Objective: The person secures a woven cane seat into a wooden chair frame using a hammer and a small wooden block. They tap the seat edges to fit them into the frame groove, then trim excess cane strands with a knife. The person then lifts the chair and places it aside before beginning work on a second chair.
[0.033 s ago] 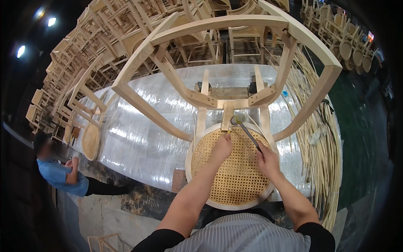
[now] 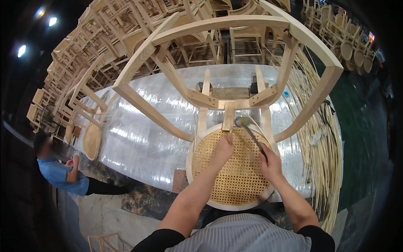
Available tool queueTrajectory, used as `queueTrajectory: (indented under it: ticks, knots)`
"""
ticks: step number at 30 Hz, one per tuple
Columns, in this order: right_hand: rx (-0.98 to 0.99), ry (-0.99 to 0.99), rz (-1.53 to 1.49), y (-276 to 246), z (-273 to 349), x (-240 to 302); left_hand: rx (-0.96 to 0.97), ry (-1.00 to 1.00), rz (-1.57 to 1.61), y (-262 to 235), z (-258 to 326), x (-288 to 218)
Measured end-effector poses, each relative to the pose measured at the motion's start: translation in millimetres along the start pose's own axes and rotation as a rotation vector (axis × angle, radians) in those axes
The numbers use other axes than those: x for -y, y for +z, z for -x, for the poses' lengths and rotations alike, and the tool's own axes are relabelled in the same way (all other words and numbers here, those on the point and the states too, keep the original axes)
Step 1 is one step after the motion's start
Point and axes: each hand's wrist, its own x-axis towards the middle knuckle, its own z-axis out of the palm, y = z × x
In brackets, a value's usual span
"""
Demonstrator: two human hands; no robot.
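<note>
A round woven cane seat panel (image 2: 239, 168) in a pale wood rim lies in front of me, below an upturned wooden chair frame (image 2: 218, 23). My left hand (image 2: 223, 147) is closed over the panel's far part, at the near end of a short wooden block (image 2: 228, 115). A little yellow shows at its fingertips, but what they pinch is mostly hidden. My right hand (image 2: 270, 164) grips the dark handle of a hammer (image 2: 255, 142), whose rounded head hovers just right of the block.
Plastic film (image 2: 147, 122) covers the table. Long cane strips (image 2: 323, 164) lie bundled along its right side. Stacked chair frames (image 2: 92, 46) fill the back and left. Another person (image 2: 65, 174) in blue stands at the left, near another cane seat (image 2: 91, 140).
The hammer head and my right hand have shifted slightly to the right, away from the block. My left hand stays in nearly the same place.
</note>
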Motion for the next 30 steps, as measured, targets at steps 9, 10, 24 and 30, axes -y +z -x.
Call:
queueTrajectory:
  ticks: [9, 10, 24, 30]
  knots:
    - [-0.347, 0.485, 0.045, -87, 168, -60, -0.429, -0.047, -0.266, -85, 6, 8]
    - [-0.348, 0.542, 0.103, -93, 178, -66, -0.377, -0.071, -0.338, -95, 4, 15]
    - [-0.330, 0.365, 0.279, -92, 145, -119, -0.445, 0.338, -0.084, -76, 129, 26]
    - [0.174, 0.256, -0.263, -74, 156, -29, 0.028, 0.609, -0.127, -31, 242, 40]
